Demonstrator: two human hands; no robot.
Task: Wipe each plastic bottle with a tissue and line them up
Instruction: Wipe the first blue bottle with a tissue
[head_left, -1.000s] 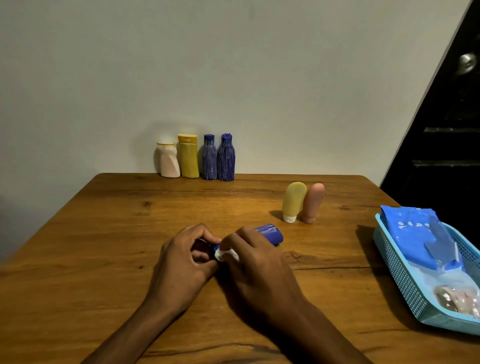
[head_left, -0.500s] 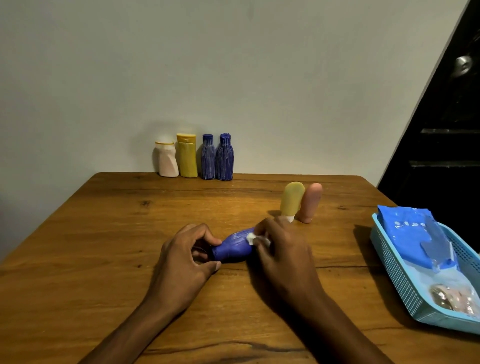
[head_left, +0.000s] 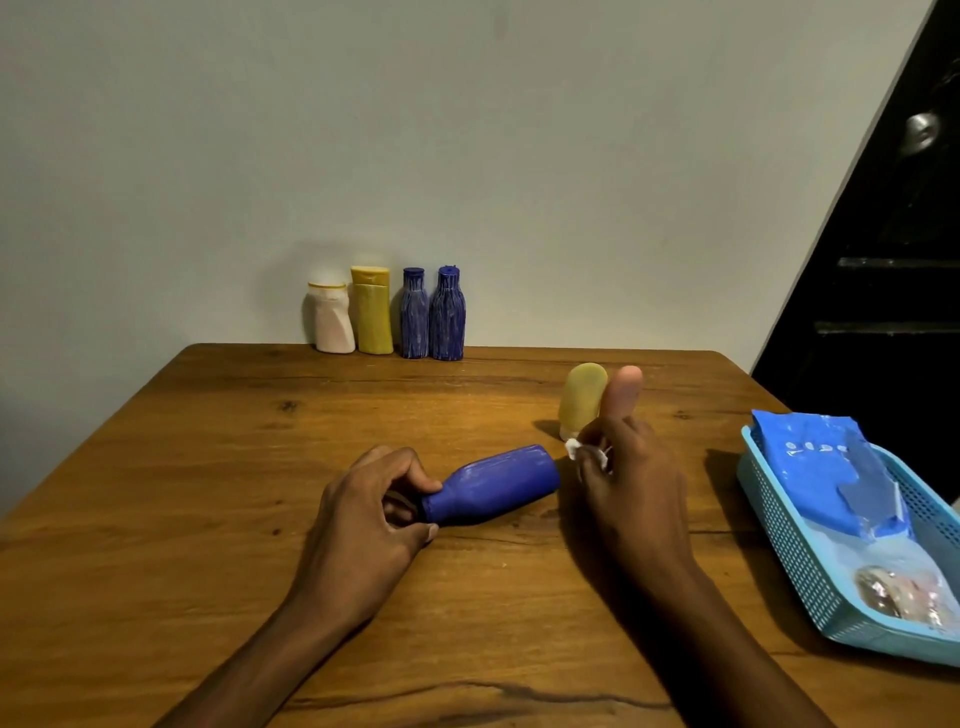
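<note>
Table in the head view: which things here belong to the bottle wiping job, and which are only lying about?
Belong to the job:
left hand
blue bottle
right hand
tissue
row of four bottles
yellow bottle
pink bottle

Only lying about:
basket
blue packet
door

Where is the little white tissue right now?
The tissue is pinched in the right hand, just right of the lying blue bottle and in front of the yellow tube.
</note>
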